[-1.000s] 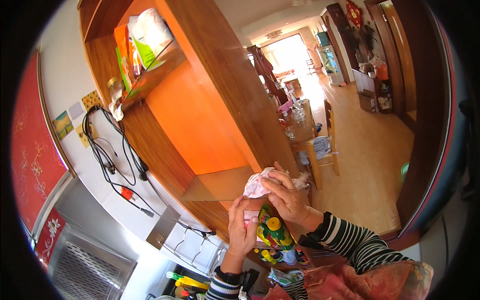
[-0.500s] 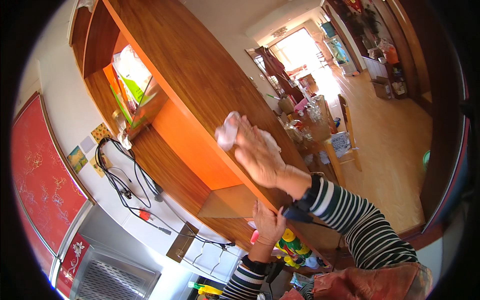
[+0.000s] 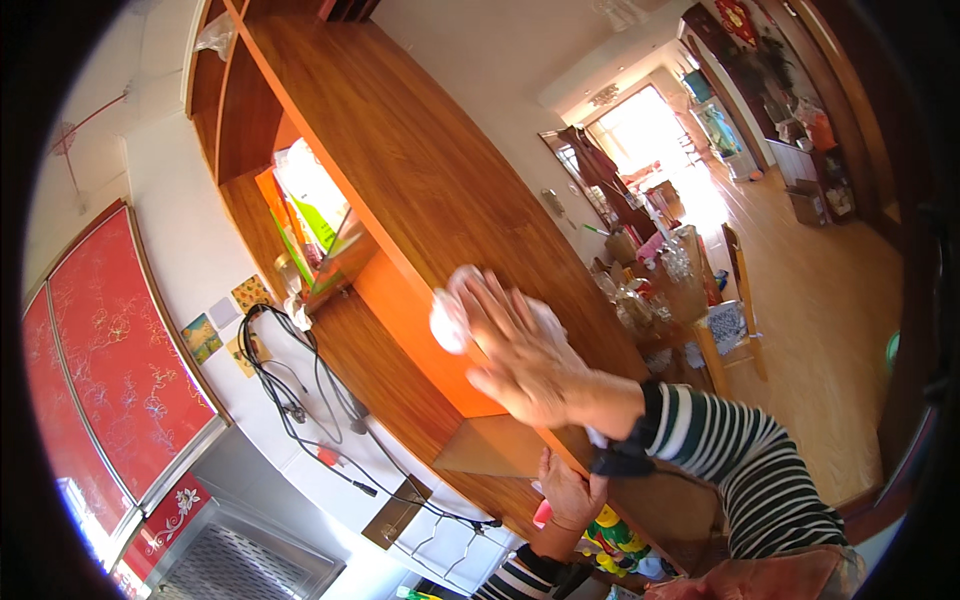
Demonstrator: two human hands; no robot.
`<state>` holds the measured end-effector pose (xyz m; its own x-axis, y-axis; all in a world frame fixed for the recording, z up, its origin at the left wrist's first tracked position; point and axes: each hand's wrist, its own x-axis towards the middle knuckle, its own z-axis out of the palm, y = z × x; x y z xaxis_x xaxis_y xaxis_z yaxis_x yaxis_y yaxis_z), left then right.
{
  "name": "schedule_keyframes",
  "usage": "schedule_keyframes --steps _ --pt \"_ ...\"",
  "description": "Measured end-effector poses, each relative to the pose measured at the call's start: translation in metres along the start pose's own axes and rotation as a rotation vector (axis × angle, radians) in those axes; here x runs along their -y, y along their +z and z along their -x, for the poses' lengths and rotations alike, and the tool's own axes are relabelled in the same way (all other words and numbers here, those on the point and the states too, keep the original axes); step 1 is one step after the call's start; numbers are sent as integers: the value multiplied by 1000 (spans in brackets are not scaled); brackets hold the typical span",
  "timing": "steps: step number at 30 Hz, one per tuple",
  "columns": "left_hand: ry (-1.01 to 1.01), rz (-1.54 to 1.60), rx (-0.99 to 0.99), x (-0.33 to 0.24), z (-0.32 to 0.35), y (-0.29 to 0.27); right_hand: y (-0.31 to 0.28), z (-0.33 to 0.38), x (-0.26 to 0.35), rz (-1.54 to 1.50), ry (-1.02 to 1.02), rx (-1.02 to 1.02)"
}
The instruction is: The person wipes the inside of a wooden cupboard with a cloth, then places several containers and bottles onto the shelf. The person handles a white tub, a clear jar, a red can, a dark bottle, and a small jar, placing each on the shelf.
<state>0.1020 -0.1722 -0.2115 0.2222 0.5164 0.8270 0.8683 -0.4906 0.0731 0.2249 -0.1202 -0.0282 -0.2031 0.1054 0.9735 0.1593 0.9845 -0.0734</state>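
Note:
My right hand [image 3: 525, 360] lies with fingers stretched over a crumpled white cloth [image 3: 453, 322], pressing it to the brown wood-grain side panel [image 3: 430, 180] of a tall cabinet. Part of the cloth bulges past the panel's orange front edge [image 3: 375, 228]; more shows beyond the fingers. Lower down, my left hand [image 3: 572, 492] grips the cabinet's edge near a glass shelf [image 3: 490, 447]; some of its fingers are hidden. A striped sleeve [image 3: 770, 450] covers my right forearm.
Coiled black cables [image 3: 290, 390] hang on the wall at left, near a red cupboard [image 3: 130, 360] and a range hood [image 3: 240, 560]. Packets [image 3: 308, 200] fill an upper shelf. Yellow-green bottles [image 3: 612, 540] stand below my left hand. A cluttered table [image 3: 695, 290] and chair [image 3: 745, 320] are beyond.
The whole scene has shifted right and down in the view. My right hand has slid the cloth toward the panel's front edge, its fingers more spread. My left hand stays at the cabinet edge.

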Motion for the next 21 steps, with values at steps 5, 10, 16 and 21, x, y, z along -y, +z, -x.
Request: schedule_keyframes --steps 5,10,16,21 --pt "-11 2 5 -6 0 -3 -27 -131 1 -71 -36 38" --pt "0 -17 5 -7 -1 -3 -48 -251 0 -33 -44 38" --pt "-31 3 14 -8 -1 -3 -55 -356 -61 -34 85 -129" --pt "-34 -6 -5 -7 0 -1 -49 -335 -150 -108 287 -204"
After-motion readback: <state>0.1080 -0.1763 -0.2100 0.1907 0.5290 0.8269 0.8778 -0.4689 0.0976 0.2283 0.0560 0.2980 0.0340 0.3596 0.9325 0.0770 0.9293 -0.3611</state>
